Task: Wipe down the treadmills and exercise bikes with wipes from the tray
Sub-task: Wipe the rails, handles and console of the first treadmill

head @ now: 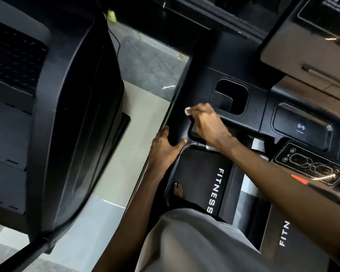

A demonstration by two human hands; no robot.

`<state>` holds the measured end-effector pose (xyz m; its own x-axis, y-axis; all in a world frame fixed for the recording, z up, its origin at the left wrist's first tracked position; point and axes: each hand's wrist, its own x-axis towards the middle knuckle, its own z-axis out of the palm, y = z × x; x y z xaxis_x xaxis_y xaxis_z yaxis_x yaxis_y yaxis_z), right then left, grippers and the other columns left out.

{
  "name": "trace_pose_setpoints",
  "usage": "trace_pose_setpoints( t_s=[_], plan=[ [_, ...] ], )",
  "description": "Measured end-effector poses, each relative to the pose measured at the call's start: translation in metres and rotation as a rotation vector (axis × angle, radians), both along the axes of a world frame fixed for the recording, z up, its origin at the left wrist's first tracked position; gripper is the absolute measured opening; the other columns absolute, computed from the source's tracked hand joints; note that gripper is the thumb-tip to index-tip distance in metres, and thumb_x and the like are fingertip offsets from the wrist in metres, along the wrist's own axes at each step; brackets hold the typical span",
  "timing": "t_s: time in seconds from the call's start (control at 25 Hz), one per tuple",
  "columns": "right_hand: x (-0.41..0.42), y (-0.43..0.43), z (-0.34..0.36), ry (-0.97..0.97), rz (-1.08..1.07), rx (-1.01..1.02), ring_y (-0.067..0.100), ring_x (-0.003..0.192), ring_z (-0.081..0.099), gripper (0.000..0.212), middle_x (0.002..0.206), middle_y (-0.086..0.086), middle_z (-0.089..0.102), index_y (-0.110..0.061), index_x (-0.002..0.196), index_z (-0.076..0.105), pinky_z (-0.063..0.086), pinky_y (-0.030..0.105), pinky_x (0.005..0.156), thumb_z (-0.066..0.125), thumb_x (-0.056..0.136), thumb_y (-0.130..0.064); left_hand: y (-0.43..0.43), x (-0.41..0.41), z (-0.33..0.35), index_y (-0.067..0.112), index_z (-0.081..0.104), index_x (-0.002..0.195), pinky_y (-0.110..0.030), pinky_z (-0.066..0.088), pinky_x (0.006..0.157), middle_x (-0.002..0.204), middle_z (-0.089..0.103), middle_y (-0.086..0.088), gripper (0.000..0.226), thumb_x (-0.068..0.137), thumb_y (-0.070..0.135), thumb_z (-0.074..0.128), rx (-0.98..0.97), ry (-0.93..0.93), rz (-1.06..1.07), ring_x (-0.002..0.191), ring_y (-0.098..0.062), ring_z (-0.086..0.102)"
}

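I stand on a black treadmill, looking down at its console [230, 61] and belt [196, 173]. My right hand [206, 124] holds a small white wipe [187, 110], pressed against the console's left arm just beside a square cup recess [231, 96]. Only a corner of the wipe shows past my fingertips. My left hand [164, 150] grips the outer left edge of that console arm, thumb on top and fingers wrapped under the side.
A second black machine [67, 114] stands close on the left, with a strip of pale floor [137, 118] between. A touch panel [310, 163], a red safety clip [299, 178] and a screen [310, 42] lie to the right. My bare foot [178, 189] is on the belt.
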<state>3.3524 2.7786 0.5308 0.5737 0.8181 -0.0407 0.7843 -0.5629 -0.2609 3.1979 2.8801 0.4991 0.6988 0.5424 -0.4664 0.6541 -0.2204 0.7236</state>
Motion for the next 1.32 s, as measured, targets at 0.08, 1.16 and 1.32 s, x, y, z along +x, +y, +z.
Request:
trace_pose_setpoints(
  t_s=[0.08,1.16,1.32],
  plan=[
    [0.003,-0.009,-0.001,0.052,0.022,-0.022,0.022,0.109,0.053,0.053,0.123,0.004,0.062,-0.010,0.130,0.065,0.050,0.030,0.098,0.057,0.082,0.012,0.001,0.000,0.001,0.020,0.040,0.153,-0.036,0.040,0.112,0.153,0.046,-0.003,0.083,0.084,0.058,0.069,-0.015,0.003,0.011,0.139,-0.024,0.044],
    [0.112,0.085,0.001,0.068,0.031,-0.237,0.024,0.126,0.044,0.044,0.127,0.006,0.055,-0.009,0.119,0.068,0.050,0.042,0.099,0.051,0.083,0.009,0.019,0.061,-0.008,0.026,0.034,0.156,-0.030,0.032,0.117,0.157,0.039,0.001,0.089,0.082,0.058,0.072,-0.091,-0.004,-0.008,0.143,-0.017,0.038],
    [0.107,0.039,0.000,0.076,-0.169,-0.027,0.022,0.116,0.054,0.039,0.124,0.002,0.057,-0.018,0.124,0.068,0.051,0.037,0.098,0.053,0.091,-0.004,0.024,0.073,-0.009,0.021,0.027,0.159,-0.028,0.022,0.122,0.164,0.029,0.000,0.092,0.086,0.054,0.072,-0.085,-0.022,-0.041,0.150,-0.016,0.027]
  ],
)
